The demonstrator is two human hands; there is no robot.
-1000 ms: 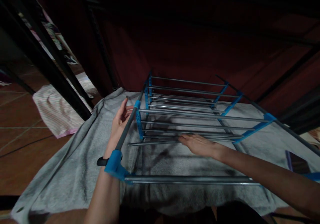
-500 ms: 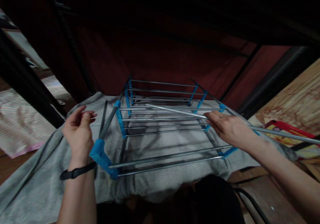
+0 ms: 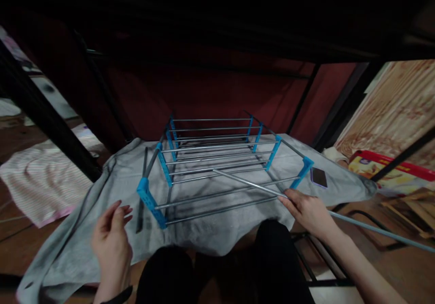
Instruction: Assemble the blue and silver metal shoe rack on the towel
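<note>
A rack of thin metal tubes (image 3: 217, 198) joined by blue plastic brackets (image 3: 147, 194) lies on a grey cloth (image 3: 210, 238). My right hand (image 3: 307, 213) is closed around a long loose metal tube (image 3: 244, 181) near the rack's front right corner. One end of that tube reaches over the rack's middle; the other runs back past my forearm. Left of the front left bracket, my left hand (image 3: 111, 240) hovers with fingers loosely curled and apart, holding nothing. Beside that bracket a dark tube (image 3: 140, 211) rests on the cloth, partly behind the rack's side.
A phone (image 3: 318, 177) lies on the cloth right of the rack. Farther right is a red and yellow box (image 3: 390, 168). Dark frame posts (image 3: 50, 109) and a dark red panel (image 3: 210, 86) surround the cloth. A striped cloth (image 3: 41, 172) hangs at left.
The view has shifted, and both hands now sit lower in it. The held tube's far end has come down and nearer. The phone, hidden before, now shows at the right.
</note>
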